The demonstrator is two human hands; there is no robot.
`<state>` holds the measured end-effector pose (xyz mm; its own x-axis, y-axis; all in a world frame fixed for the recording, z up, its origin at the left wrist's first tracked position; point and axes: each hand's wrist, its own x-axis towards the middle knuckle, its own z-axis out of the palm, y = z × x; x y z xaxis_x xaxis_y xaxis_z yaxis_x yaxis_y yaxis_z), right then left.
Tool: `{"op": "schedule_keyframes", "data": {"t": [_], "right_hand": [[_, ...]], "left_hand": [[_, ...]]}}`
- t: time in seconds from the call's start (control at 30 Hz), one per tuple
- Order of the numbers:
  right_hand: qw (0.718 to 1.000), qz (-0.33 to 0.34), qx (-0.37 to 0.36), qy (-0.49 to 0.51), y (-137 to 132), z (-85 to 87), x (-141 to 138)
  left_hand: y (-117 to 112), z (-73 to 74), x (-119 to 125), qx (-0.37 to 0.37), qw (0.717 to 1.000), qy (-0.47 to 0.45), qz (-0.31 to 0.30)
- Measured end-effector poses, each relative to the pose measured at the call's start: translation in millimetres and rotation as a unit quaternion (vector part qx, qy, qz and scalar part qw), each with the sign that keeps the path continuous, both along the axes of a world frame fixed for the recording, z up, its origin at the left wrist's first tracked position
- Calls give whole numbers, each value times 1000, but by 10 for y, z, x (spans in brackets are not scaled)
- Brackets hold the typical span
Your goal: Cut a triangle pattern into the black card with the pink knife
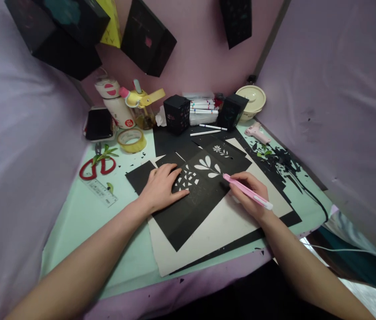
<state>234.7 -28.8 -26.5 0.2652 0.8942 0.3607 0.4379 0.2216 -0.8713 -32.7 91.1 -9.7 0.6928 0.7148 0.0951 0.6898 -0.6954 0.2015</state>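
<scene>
A sheet of black paper (pixel 178 222) with cut-out leaf, flower and mosaic shapes lies at an angle on a pale grey board (pixel 228 224). My left hand (pixel 161 189) rests flat on the sheet beside the mosaic cut-outs, fingers spread and thumb pointing right. In my right hand (pixel 251 193) is a pink craft knife (pixel 246 190), gripped like a pen. Its tip points at the stem of the white leaf cut-out (pixel 208 168); whether the blade touches the paper is too small to tell.
Red-handled scissors (pixel 90 169), a clear ruler (pixel 100 192) and a tape roll (pixel 132 140) lie left. Markers (pixel 204 111) and black paper boxes (pixel 177 114) stand behind. A pink glue gun (pixel 257 132) and black scraps (pixel 279 161) lie right. More boxes (pixel 148 38) hang overhead.
</scene>
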Motion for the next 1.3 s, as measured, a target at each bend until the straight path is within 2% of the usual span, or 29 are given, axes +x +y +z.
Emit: {"op": "schedule_keyframes", "data": {"t": [0.13, 0.27, 0.4, 0.57, 0.73, 0.83, 0.97, 1.13, 1.3], "right_hand": [[1000, -8, -4, 22, -18, 54, 1], [1000, 18, -1, 23, -19, 96, 12], [995, 42, -81, 33, 24, 204, -8], [972, 143, -172, 77, 193, 410, -87], [961, 195, -189, 52, 399, 504, -233], [954, 227, -195, -11, 506, 514, -357], [924, 313, -208, -66, 680, 474, -498], [926, 306, -207, -73, 833, 356, -559], [917, 337, -197, -78, 782, 290, -543]], "left_hand": [[5, -16, -9, 6, 1000, -5, -23], [23, -28, -18, 3, 999, -16, -37], [58, -55, -29, -7, 999, -26, -37], [79, -87, -33, -16, 999, -38, -36], [69, -71, -42, -19, 998, -45, -32], [67, -70, -49, -18, 998, -53, -32], [68, -87, -46, -19, 998, -59, -33], [70, -104, -50, -31, 998, -55, -30], [82, -115, -44, -37, 998, -46, -35]]}}
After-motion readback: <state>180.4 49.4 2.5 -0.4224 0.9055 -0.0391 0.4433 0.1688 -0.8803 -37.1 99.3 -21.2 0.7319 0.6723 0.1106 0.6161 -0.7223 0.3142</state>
